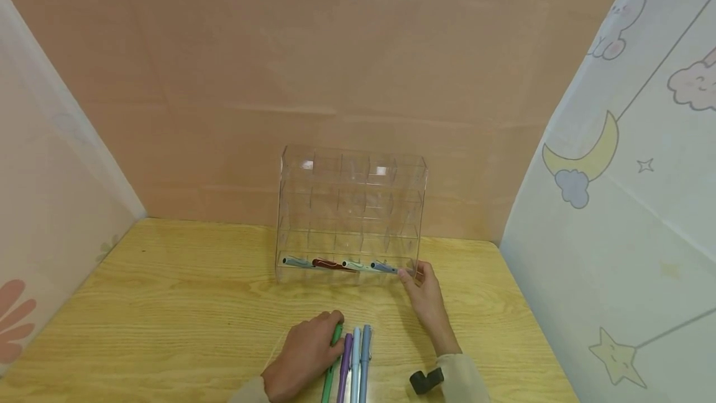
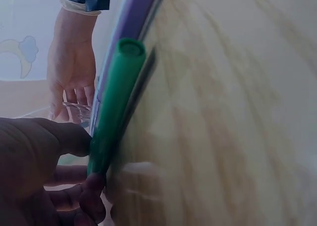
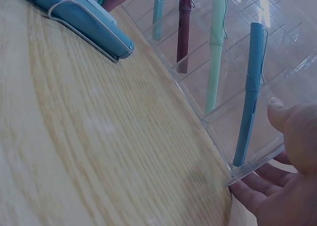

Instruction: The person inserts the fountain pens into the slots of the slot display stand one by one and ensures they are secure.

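Note:
A clear acrylic display rack (image 1: 349, 186) with rows of compartments stands at the back of the table. Along its lowest row lie a grey-blue pen (image 1: 296, 262), a dark red pen (image 1: 330, 264), a pale green pen (image 3: 216, 47) and a blue pen (image 3: 251, 72). At the rack's lower right corner my right hand (image 1: 431, 306) holds the side edge, thumb in front and fingers behind. Nearer the front, my left hand (image 1: 306, 350) pinches a green pen (image 2: 119, 82) between thumb and fingers. A purple pen (image 1: 345, 365) lies just right of it.
Beside the purple pen lie a light blue pen (image 1: 355, 362) and a darker blue pen (image 1: 366, 359), side by side on the wooden table (image 1: 184, 303). A brown backdrop (image 1: 224, 79) rises behind the rack. Patterned white sheets (image 1: 615, 254) hang at both sides.

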Demonstrator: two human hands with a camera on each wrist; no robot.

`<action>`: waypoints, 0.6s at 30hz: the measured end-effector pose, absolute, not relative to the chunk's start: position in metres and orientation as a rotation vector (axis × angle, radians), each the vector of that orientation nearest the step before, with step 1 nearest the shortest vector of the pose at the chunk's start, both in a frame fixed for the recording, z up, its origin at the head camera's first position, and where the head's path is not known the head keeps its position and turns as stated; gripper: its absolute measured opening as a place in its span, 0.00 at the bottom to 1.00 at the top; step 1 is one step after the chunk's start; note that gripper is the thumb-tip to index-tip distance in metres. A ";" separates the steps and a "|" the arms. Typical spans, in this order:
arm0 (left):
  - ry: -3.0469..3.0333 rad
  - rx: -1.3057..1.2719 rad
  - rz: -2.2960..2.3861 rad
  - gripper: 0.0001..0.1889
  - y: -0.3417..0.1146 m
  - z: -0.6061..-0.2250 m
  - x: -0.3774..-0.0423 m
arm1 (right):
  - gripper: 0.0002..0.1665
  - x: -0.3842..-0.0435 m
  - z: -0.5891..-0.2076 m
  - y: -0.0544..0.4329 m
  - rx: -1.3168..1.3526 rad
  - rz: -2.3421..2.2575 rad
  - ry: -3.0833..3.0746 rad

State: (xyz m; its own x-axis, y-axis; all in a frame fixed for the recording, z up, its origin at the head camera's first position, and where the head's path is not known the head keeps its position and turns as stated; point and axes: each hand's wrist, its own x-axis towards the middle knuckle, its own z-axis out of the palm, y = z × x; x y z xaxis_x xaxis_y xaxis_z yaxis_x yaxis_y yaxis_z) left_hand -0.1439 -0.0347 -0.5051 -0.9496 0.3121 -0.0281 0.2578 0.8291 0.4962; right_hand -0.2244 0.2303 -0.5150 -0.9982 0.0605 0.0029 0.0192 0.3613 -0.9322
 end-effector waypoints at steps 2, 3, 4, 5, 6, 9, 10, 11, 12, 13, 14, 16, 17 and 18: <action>2.946 0.461 0.719 0.12 -0.034 -0.507 -0.143 | 0.40 -0.225 -0.515 0.231 -0.080 1.752 -2.562; 2.966 0.461 0.705 0.12 -0.033 -0.508 -0.143 | 0.40 -0.225 -0.515 0.231 -0.079 1.750 -2.561; 2.981 0.459 0.694 0.11 -0.033 -0.509 -0.143 | 0.40 -0.225 -0.516 0.231 -0.081 1.750 -2.561; 2.993 0.455 0.686 0.10 -0.033 -0.510 -0.143 | 0.40 -0.225 -0.516 0.231 -0.082 1.749 -2.561; 3.004 0.453 0.682 0.10 -0.034 -0.511 -0.143 | 0.40 -0.226 -0.516 0.230 -0.082 1.747 -2.562; 3.014 0.439 0.690 0.09 -0.035 -0.511 -0.143 | 0.40 -0.225 -0.516 0.230 -0.081 1.744 -2.565; 3.006 0.432 0.706 0.08 -0.036 -0.511 -0.143 | 0.41 -0.225 -0.516 0.230 -0.081 1.743 -2.567; 2.995 0.423 0.722 0.09 -0.037 -0.511 -0.144 | 0.41 -0.225 -0.516 0.230 -0.078 1.744 -2.567; 2.982 0.407 0.736 0.09 -0.038 -0.510 -0.144 | 0.41 -0.224 -0.516 0.230 -0.076 1.746 -2.568; 2.976 0.401 0.755 0.09 -0.040 -0.509 -0.145 | 0.41 -0.224 -0.515 0.230 -0.069 1.745 -2.569; 2.969 0.393 0.777 0.10 -0.041 -0.509 -0.146 | 0.41 -0.223 -0.515 0.231 -0.064 1.747 -2.568; 2.955 0.385 0.818 0.10 -0.045 -0.507 -0.148 | 0.41 -0.223 -0.514 0.231 -0.062 1.750 -2.568; 2.954 0.384 0.831 0.11 -0.046 -0.506 -0.148 | 0.41 -0.223 -0.513 0.231 -0.063 1.752 -2.568; 2.956 0.382 0.842 0.11 -0.048 -0.506 -0.148 | 0.41 -0.223 -0.513 0.231 -0.066 1.751 -2.570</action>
State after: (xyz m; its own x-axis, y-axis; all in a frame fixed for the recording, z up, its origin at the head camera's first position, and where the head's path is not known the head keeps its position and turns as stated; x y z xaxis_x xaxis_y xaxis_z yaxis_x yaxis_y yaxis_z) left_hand -0.1482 -0.0480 -0.5057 -0.9687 0.2472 0.0245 0.2230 0.8218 0.5243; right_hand -0.2230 0.2311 -0.5133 -0.9986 0.0525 0.0020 0.0174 0.3653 -0.9307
